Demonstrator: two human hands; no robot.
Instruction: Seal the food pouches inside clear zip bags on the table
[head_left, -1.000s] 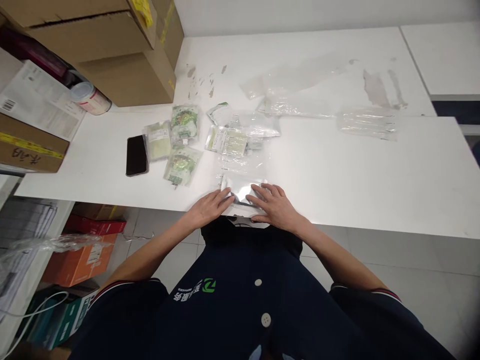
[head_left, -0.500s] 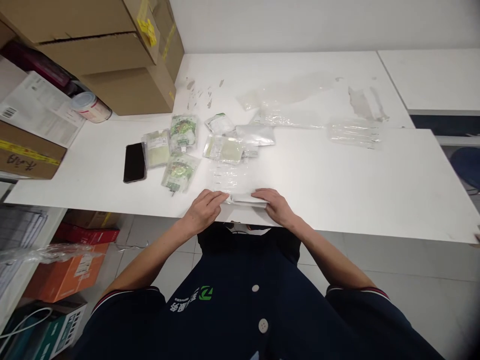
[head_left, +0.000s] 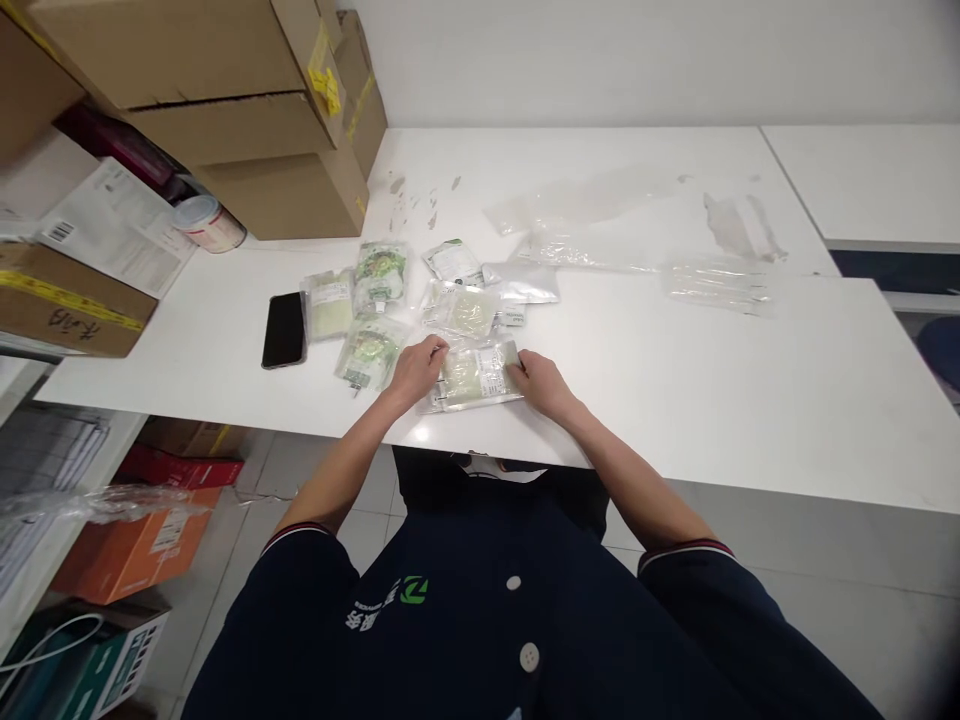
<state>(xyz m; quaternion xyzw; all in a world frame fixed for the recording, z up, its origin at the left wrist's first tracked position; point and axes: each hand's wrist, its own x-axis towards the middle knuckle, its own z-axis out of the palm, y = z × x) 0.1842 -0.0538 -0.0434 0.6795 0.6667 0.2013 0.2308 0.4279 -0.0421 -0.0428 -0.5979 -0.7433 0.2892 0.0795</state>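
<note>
A flat packet in clear plastic (head_left: 480, 374), pale green with a white label, lies near the table's front edge. My left hand (head_left: 418, 370) is closed on the left end of its clear plastic. At the right end, my right hand (head_left: 544, 382) pinches the packet's edge. Just behind it lies another pale green wrapped packet (head_left: 469, 311), with a silver pouch (head_left: 529, 282) and a white-and-green packet (head_left: 453, 262) farther back. To the left are two green-printed pouches (head_left: 381, 272) and a pale green packet (head_left: 330, 305).
A black phone (head_left: 284, 330) lies left of the packets. Cardboard boxes (head_left: 247, 130) and a round can (head_left: 210, 223) stand at the back left. Clear plastic wrap (head_left: 585, 250) stretches across the back of the white table (head_left: 675, 400).
The packet between my hands now lies flatter with its pale green, labelled face showing. Both hands have moved a little farther from my body. The view has shifted slightly.
</note>
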